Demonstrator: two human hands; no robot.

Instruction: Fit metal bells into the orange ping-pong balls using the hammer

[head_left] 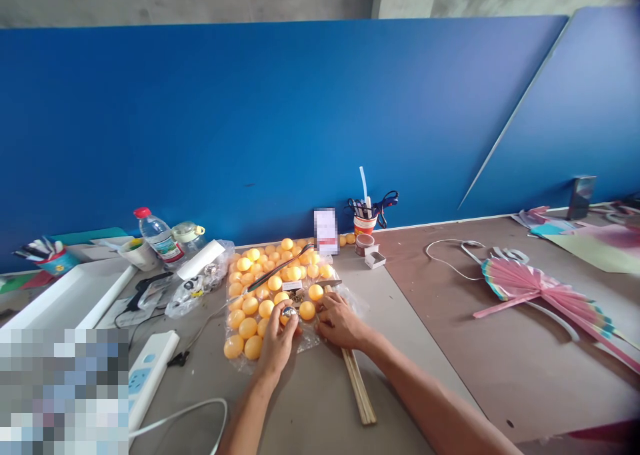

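Note:
My left hand [279, 342] is closed around a shiny silver ball [289, 313], fingers and thumb at its sides. My right hand [341, 320] rests low over the table with bent fingers; what its fingertips pinch, if anything, is hidden. Close to those fingers lie two loose orange balls, one of them an orange ball [307, 310]. Just above the knuckles a dark, blade-like tool [330, 283] points right. Behind both hands spreads a clear plastic bag of orange balls [249, 328], with a long black tool [277, 268] lying across it. A bundle of wooden sticks [361, 392] extends from under my right wrist.
A white power strip [153, 368] and white tray [65, 295] stand left, near a red-capped bottle [163, 242]. Behind are a paper cup of tools [365, 224], a phone-like screen [327, 232] and a small box [375, 260]. Rightward lies a pink paper fan [545, 292]. A blue partition [280, 122] borders the table.

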